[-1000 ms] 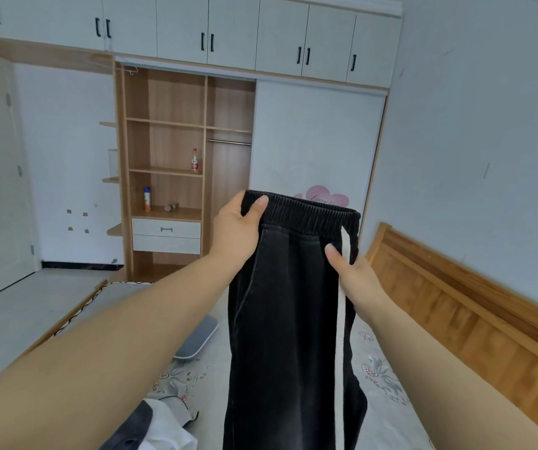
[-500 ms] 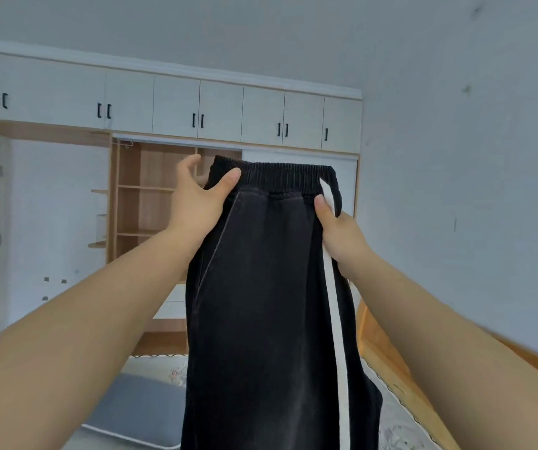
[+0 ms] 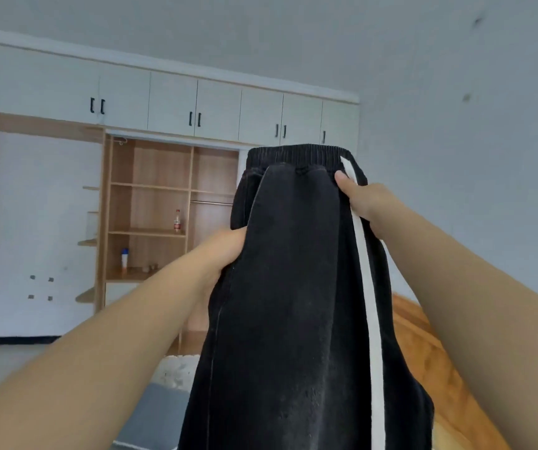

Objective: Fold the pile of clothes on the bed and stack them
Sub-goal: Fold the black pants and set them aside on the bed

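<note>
I hold a pair of black trousers (image 3: pixel 293 303) with an elastic waistband and a white side stripe up in front of me, hanging lengthwise. My right hand (image 3: pixel 363 198) pinches the waistband at the stripe, thumb on the near side. My left hand (image 3: pixel 228 251) grips the left edge of the fabric lower down, well below the waistband; its fingers are hidden behind the cloth. The trouser legs run out of the frame at the bottom. The pile of clothes is out of view.
A strip of the bed (image 3: pixel 176 371) with a grey pillow (image 3: pixel 154 417) shows at the bottom. The wooden headboard (image 3: pixel 430 352) runs along the right wall. An open wardrobe (image 3: pixel 150 222) with bottles on its shelves stands ahead, white cabinets above it.
My left hand has left the waistband and slid down the left edge of the trousers. The right hand keeps its hold at the stripe. The camera has tilted slightly.
</note>
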